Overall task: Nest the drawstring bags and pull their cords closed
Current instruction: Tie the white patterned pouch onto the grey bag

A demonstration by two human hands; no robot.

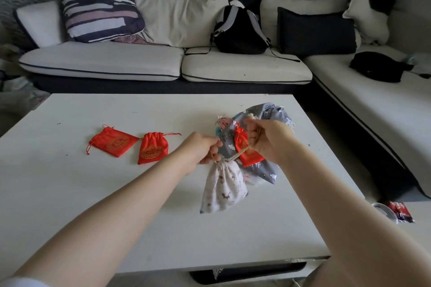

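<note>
A small white printed drawstring bag [223, 187] hangs above the white table [116, 205], its neck gathered tight. My left hand [202, 148] pinches the cord at the left of the neck. My right hand [270, 140] grips the beige cord [238, 155] stretched up and right. Behind my hands a grey cloud-print bag [268, 170] lies on the table with a red satin bag [248, 155] on top of it. A pink and teal bag [221, 123] peeks out beyond. Two more red bags [113, 141] [152, 148] lie flat to the left.
A white and dark corner sofa [163, 63] runs behind and to the right of the table, carrying cushions, a black backpack [240, 30] and a black pouch [377, 66]. A tape roll [381, 212] and a red packet [401, 214] lie low at the right.
</note>
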